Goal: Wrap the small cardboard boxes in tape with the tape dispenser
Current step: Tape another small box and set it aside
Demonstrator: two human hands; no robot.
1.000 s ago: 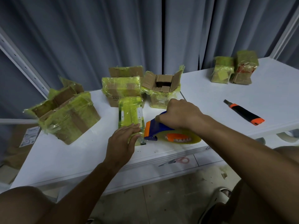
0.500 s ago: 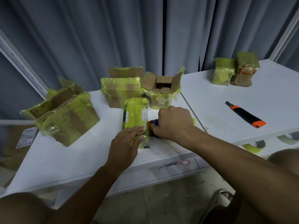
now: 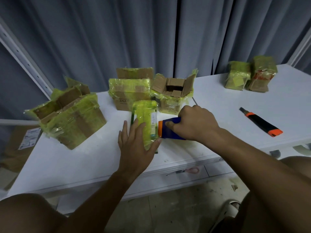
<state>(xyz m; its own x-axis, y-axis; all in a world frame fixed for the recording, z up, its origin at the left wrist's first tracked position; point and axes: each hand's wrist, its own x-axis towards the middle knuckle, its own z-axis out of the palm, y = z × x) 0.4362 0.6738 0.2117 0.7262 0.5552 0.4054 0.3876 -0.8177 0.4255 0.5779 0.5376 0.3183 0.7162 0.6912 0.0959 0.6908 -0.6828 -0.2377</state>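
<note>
Left hand [image 3: 134, 145] flat on box [image 3: 146, 118]; right hand [image 3: 193, 123] grips tape dispenser [image 3: 168, 130] beside it.

Little can be read. On the front face of the tape-wrapped cardboard box [image 3: 130, 95], which stands near the back edge of the white table [image 3: 67, 158], upside-down dark capitals show the letters "INE"; a smaller line of print just above them is too blurred to make out. The narrow taped box [image 3: 146, 118] in the middle of the table carries a white label strip with small print along its right side, too small to read. A white label [image 3: 30, 139] on the brown cardboard past the table's left edge bears print that is illegible too.
</note>
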